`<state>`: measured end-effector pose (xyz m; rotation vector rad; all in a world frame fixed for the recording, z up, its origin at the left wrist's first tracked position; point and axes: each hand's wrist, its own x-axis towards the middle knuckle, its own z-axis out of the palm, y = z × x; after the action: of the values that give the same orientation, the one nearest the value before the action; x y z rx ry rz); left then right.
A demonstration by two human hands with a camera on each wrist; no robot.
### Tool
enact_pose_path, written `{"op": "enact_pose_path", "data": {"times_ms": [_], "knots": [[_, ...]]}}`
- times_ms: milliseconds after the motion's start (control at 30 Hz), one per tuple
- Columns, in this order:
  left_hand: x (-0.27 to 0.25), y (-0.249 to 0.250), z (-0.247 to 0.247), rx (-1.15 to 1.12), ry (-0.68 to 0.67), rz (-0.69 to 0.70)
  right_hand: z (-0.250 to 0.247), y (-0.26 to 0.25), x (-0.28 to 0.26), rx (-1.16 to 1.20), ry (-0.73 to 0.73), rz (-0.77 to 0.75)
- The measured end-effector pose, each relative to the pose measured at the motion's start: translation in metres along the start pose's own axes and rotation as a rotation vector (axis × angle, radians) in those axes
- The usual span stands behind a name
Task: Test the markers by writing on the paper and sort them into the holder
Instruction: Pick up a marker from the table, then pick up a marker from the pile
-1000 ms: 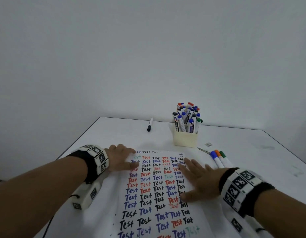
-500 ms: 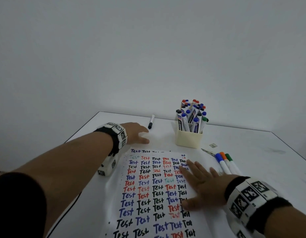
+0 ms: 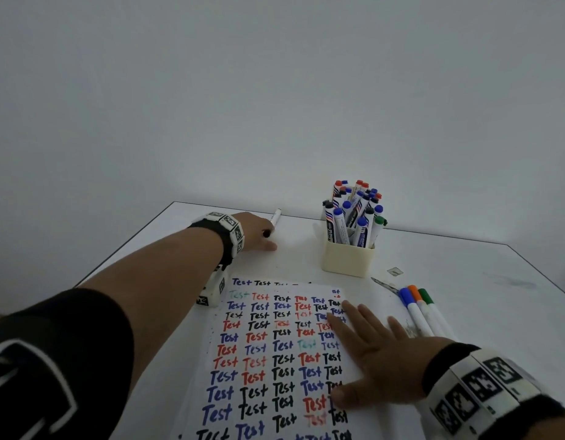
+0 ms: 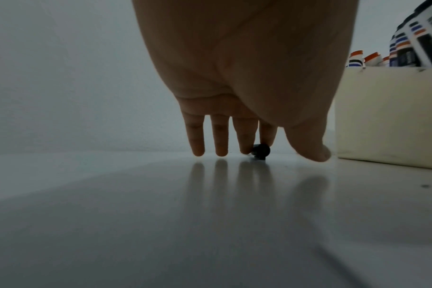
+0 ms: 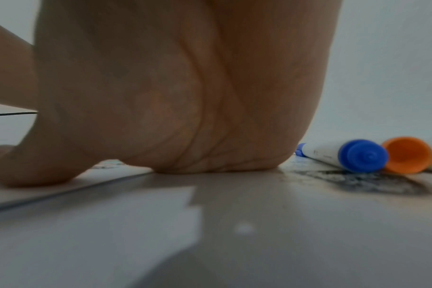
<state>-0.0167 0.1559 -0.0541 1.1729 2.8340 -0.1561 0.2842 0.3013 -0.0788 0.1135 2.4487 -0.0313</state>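
A loose black-capped marker (image 3: pixel 275 217) lies on the white table (image 3: pixel 465 268) at the far edge, directly at the fingertips of the left hand (image 3: pixel 257 231). In the left wrist view its dark cap end (image 4: pixel 260 150) sits between the middle and index fingers (image 4: pixel 245 136), which point down at the tabletop, straight and slightly spread; whether they already touch the marker cannot be told, and nothing is curled round it. The thumb (image 4: pixel 313 148) hangs apart on the holder's side. To the right of this hand stands the cream holder (image 3: pixel 347 260), crowded with upright markers (image 3: pixel 354 214) capped in blue, black, red and green. Nearer the person, between the two hands, lies the paper (image 3: pixel 274 360), covered in rows of the word "Test" in black, blue, red and pale green. The right hand (image 3: pixel 379 366) rests flat on the paper's right edge, fingers stretched out and spread, thumb on the sheet, palm heel pressed down as the right wrist view shows. Just beyond its right side three markers lie side by side, touching: blue (image 3: pixel 412 308), orange (image 3: pixel 422 304) and green (image 3: pixel 432 303).
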Motion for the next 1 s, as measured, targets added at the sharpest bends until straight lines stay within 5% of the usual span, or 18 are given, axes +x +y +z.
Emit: {"op": "enact_pose_path", "data": {"times_ms": [567, 867, 1000], "knots": [[-0.095, -0.019, 0.004, -0.304, 0.186, -0.050, -0.003, -0.003, -0.003, 0.007, 0.043, 0.022], [-0.182, 0.001, -0.018, -0.356, 0.253, 0.114, -0.013, -0.022, -0.019, 0.048, 0.090, 0.088], [-0.209, 0.016, -0.027, -0.429, 0.283, 0.201, -0.031, -0.023, -0.030, 0.280, 0.301, -0.017]]}}
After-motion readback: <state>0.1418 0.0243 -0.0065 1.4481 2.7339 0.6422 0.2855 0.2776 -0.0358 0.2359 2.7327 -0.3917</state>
